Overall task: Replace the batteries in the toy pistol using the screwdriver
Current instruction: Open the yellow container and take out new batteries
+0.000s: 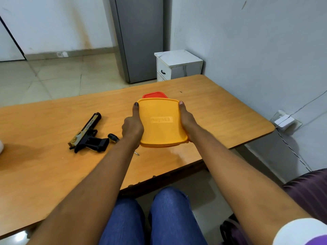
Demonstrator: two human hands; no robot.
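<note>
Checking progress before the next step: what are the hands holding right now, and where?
Both hands hold the yellow box by its opposite sides: left hand on its left edge, right hand on its right edge.

A: The worktop [203, 106]?
B: Wood-grain laminate, smooth, with a soft sheen.
A: And the yellow lid [161, 121] over it?
B: Matt plastic, lettering embossed on it. The red lid [154, 94] behind looks the same plastic.
A: Left of the yellow lid?
B: The toy pistol [87, 135]: matt black plastic grip, gold-printed slide.
</note>
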